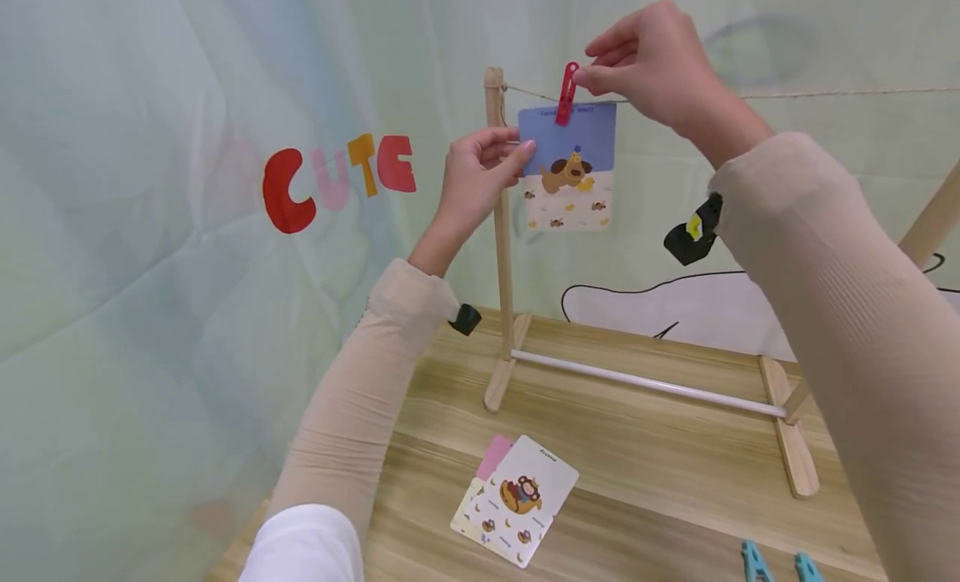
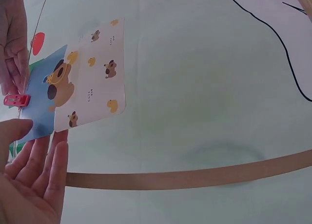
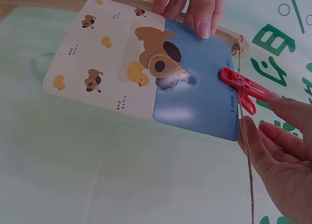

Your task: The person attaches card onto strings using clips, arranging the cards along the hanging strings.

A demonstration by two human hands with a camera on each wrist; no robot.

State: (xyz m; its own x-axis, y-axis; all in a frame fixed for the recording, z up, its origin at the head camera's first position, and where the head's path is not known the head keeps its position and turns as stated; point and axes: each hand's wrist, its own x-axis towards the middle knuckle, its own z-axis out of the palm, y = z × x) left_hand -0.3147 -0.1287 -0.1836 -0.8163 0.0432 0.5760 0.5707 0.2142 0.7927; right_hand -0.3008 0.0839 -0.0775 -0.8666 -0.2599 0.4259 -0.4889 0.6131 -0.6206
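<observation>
A blue-and-white card with a cartoon dog point(image 1: 567, 169) hangs upright at the twine point(image 1: 810, 93). A red clothespin point(image 1: 567, 94) sits on the card's top edge, by the twine. My left hand point(image 1: 480, 169) pinches the card's left edge, thumb in front and fingers behind. My right hand point(image 1: 660, 69) holds the clothespin's handle end between thumb and index finger. In the right wrist view the thumb touches one handle of the clothespin point(image 3: 243, 85), and the index fingertip is close to the other handle and the twine.
The twine is tied to a wooden post point(image 1: 501, 232) of a stand with a white crossbar point(image 1: 645, 382). Stacked cards, a monkey card point(image 1: 517, 503) uppermost, lie on the wooden table point(image 1: 637, 474). Two teal clothespins point(image 1: 756, 561) lie at the front edge. Letters point(image 1: 288, 190) mark the backdrop.
</observation>
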